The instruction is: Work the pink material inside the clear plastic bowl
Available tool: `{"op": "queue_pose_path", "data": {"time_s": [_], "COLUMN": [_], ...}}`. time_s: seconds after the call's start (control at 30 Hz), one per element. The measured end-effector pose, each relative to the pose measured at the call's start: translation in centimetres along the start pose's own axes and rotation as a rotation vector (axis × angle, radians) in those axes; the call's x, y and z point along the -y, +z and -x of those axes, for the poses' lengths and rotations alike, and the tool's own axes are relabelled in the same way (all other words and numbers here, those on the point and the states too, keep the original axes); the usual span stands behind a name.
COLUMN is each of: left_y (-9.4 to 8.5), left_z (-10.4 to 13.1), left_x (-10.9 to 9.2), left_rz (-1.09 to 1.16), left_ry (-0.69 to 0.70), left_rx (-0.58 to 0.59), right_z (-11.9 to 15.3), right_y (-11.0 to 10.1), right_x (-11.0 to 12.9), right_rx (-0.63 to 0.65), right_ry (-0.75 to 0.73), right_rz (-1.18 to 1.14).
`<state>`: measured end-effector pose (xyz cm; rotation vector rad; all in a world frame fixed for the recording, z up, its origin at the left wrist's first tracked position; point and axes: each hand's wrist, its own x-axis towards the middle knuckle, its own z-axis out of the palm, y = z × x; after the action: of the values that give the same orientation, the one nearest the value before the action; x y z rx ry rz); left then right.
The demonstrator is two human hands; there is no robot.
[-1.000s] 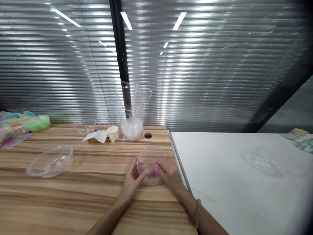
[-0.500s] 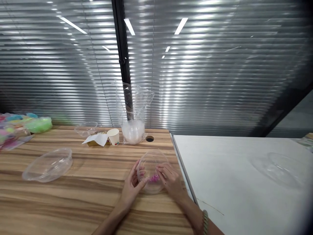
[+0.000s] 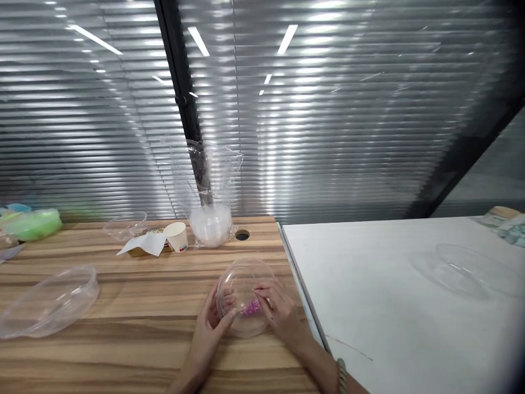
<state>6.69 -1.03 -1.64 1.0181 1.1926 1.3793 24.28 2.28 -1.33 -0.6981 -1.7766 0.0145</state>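
A clear round plastic bowl point(image 3: 246, 271) is tilted over the wooden table. My left hand point(image 3: 208, 323) grips its left rim, thumb at the near edge and fingers showing through the clear wall. Some shiny pink shredded material point(image 3: 251, 307) lies at the bowl's lower part. Over the bowl's right side my right hand point(image 3: 279, 313) has its thumb and forefinger pinched together, just above the pink material. Whatever is between those fingertips is too small to make out.
Left stands another clear plastic container point(image 3: 53, 301). Toward the back are a clear bowl point(image 3: 125, 224), a small box with white paper point(image 3: 147, 244), a paper cup point(image 3: 176, 236) and a bag of stacked bowls point(image 3: 211, 224). A clear piece point(image 3: 463, 271) lies on the white table.
The view has turned a little to the right, so the table items appear further left. My left hand still holds the bowl; my right hand stays pinched over it.
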Motion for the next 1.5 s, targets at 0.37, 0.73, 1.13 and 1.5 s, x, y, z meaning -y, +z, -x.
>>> {"op": "queue_pose_path", "data": {"time_s": [0.37,0.73,1.13,1.5], "left_y": [0.6,0.3,0.5,0.7], "left_z": [0.1,-0.2,-0.9,-0.5], "left_x": [-1.4,-1.6,-1.2,-1.5], "left_rz": [-0.026,-0.028,-0.017,0.023], "left_ry": [-0.005,-0.040,-0.014,-0.027], "left_rx": [0.010,0.035,0.068,0.092], "right_z": [-0.3,-0.4,-0.4,-0.5], "right_y": [-0.5,-0.3,-0.3,-0.6], "right_x": [0.0,0.0,-0.2,0.2], "right_rx": [-0.015,-0.030,-0.023,0.001], "right_ry": [0.007,-0.010,-0.061,-0.112], "right_rz": [0.082,0.112,0.252,0.228]}}
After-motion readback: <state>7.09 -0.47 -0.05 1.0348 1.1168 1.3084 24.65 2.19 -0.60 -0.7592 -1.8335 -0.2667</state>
